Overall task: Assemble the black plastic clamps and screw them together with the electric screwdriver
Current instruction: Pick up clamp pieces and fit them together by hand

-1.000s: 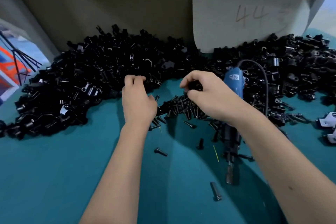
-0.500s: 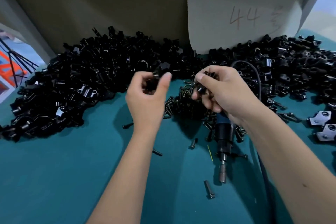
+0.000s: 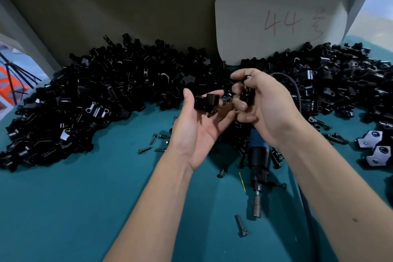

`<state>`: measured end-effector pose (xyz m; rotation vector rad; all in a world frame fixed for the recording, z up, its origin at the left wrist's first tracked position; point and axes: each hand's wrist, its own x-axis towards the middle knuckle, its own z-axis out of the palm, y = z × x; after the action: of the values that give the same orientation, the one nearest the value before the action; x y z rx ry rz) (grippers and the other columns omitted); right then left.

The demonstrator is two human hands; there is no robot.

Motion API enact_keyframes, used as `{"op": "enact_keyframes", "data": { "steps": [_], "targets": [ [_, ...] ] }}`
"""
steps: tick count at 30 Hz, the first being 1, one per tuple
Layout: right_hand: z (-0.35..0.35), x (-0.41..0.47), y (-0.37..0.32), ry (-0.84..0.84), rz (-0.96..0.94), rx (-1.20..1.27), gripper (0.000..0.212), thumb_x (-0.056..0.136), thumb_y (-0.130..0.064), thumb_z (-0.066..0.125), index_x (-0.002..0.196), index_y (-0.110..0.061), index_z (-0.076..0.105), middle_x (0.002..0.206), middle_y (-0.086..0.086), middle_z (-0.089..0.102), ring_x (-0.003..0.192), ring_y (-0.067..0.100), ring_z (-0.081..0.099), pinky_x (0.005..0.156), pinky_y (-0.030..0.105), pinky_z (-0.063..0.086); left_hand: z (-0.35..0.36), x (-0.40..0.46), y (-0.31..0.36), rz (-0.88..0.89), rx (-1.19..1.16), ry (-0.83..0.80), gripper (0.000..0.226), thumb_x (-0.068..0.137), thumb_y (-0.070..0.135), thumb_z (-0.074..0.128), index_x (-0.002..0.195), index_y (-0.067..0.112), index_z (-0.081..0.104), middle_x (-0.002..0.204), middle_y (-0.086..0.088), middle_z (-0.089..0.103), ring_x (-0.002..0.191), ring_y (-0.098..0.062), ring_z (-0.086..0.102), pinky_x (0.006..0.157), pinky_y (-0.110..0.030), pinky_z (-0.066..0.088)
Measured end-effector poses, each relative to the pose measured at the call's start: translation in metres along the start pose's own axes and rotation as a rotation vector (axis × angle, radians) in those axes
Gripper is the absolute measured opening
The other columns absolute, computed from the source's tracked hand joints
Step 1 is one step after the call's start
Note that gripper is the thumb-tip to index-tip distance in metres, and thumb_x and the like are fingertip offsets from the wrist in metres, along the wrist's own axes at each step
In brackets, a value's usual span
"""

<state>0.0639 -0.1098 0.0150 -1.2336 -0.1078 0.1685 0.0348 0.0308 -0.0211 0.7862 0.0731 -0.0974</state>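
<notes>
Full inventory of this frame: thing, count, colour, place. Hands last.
clamp pile: many, black, back left to right of table
loose screws: many, dark metal, centre of table
electric screwdriver: one, blue and black, lying under the right forearm
grey card: one, marked 44, leaning on the back wall
metal plates: two plain, grey, right edge
table: teal
left hand: holds a black clamp piece
right hand: grips black parts

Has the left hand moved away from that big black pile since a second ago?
Yes. The left hand has lifted off the clamp pile, pulled back toward the person and turned palm up, holding a black clamp piece.
</notes>
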Motion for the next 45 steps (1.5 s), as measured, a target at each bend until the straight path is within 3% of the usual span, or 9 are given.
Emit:
{"op": "enact_keyframes", "data": {
  "steps": [8, 14, 18, 22, 27, 36, 38, 41, 45],
  "targets": [
    [-0.007, 0.0, -0.003, -0.009, -0.019, -0.07, 0.041, 0.108, 0.005, 0.033, 0.143, -0.003, 0.054, 0.095, 0.009, 0.05, 0.069, 0.016, 0.059, 0.059, 0.025, 0.053, -0.002, 0.0, 0.004, 0.012, 0.049, 0.086, 0.068, 0.107, 0.056, 0.034, 0.134, -0.003, 0.058, 0.113, -0.018, 0.066, 0.092, -0.024, 0.07, 0.08, -0.033, 0.061],
    [-0.008, -0.001, -0.001, -0.073, -0.089, -0.151, 0.034, 0.107, 0.003, 0.049, 0.141, -0.003, 0.05, 0.105, 0.018, 0.057, 0.087, 0.027, 0.075, 0.082, 0.039, 0.063, -0.006, 0.0, 0.004, 0.009, 0.03, 0.021, 0.085, 0.102, 0.069, 0.029, 0.14, -0.003, 0.053, 0.116, -0.017, 0.068, 0.099, -0.026, 0.064, 0.088, -0.041, 0.054],
    [-0.013, 0.001, 0.001, -0.071, -0.162, -0.262, 0.033, 0.104, 0.002, 0.056, 0.137, -0.007, 0.056, 0.111, 0.011, 0.074, 0.101, 0.034, 0.075, 0.079, 0.036, 0.063, -0.007, 0.0, 0.004, 0.008, -0.005, -0.013, 0.063, 0.106, 0.046, 0.034, 0.142, -0.003, 0.05, 0.128, -0.021, 0.062, 0.112, -0.031, 0.058, 0.094, -0.043, 0.047],
    [-0.018, 0.004, 0.002, -0.086, -0.277, -0.4, 0.03, 0.099, 0.001, 0.065, 0.125, -0.013, 0.066, 0.109, 0.002, 0.08, 0.096, 0.021, 0.078, 0.08, 0.028, 0.06, -0.01, 0.006, 0.0, 0.06, 0.103, 0.022, 0.045, 0.097, -0.009, 0.034, 0.138, -0.005, 0.051, 0.133, -0.026, 0.065, 0.112, -0.028, 0.065, 0.088, -0.035, 0.054],
    [-0.024, 0.009, 0.007, 0.013, -0.38, -0.563, 0.036, 0.088, -0.009, 0.081, 0.117, -0.029, 0.077, 0.109, -0.011, 0.075, 0.104, 0.011, 0.068, 0.1, 0.041, 0.056, -0.015, 0.01, -0.009, 0.173, 0.286, 0.087, 0.032, 0.103, -0.011, 0.048, 0.132, -0.004, 0.055, 0.13, -0.023, 0.068, 0.112, -0.027, 0.071, 0.093, -0.031, 0.059],
    [-0.021, 0.009, 0.009, 0.089, -0.386, -0.623, 0.034, 0.085, -0.028, 0.085, 0.118, -0.032, 0.077, 0.086, -0.01, 0.071, 0.08, 0.006, 0.066, 0.077, 0.022, 0.056, -0.011, 0.01, -0.006, 0.283, 0.244, 0.113, 0.03, 0.11, 0.003, 0.04, 0.12, 0.007, 0.068, 0.124, -0.017, 0.07, 0.102, -0.025, 0.071, 0.092, -0.034, 0.058],
    [-0.019, 0.009, 0.007, 0.084, -0.214, -0.398, 0.032, 0.092, -0.02, 0.079, 0.123, -0.028, 0.076, 0.076, -0.003, 0.064, 0.065, 0.01, 0.058, 0.059, 0.023, 0.05, -0.011, 0.009, -0.006, 0.292, 0.318, 0.117, 0.034, 0.109, 0.0, 0.04, 0.116, 0.012, 0.071, 0.124, -0.012, 0.07, 0.092, -0.018, 0.065, 0.083, -0.029, 0.057],
    [-0.016, 0.006, 0.001, 0.015, 0.048, 0.002, 0.022, 0.098, -0.015, 0.071, 0.118, -0.018, 0.079, 0.079, 0.005, 0.063, 0.057, 0.01, 0.056, 0.048, 0.018, 0.044, -0.011, 0.007, -0.007, 0.309, 0.456, 0.11, 0.039, 0.098, -0.008, 0.049, 0.112, 0.017, 0.075, 0.093, 0.008, 0.071, 0.073, -0.007, 0.055, 0.07, -0.023, 0.049],
    [-0.016, 0.003, -0.006, 0.002, 0.226, 0.195, 0.025, 0.098, -0.021, 0.07, 0.115, -0.004, 0.077, 0.092, 0.015, 0.064, 0.063, 0.012, 0.069, 0.054, 0.013, 0.054, -0.01, 0.005, -0.005, 0.528, 0.776, 0.116, 0.037, 0.087, 0.006, 0.069, 0.116, 0.028, 0.075, 0.124, 0.003, 0.068, 0.117, -0.012, 0.063, 0.108, -0.045, 0.05]
  ]
}}
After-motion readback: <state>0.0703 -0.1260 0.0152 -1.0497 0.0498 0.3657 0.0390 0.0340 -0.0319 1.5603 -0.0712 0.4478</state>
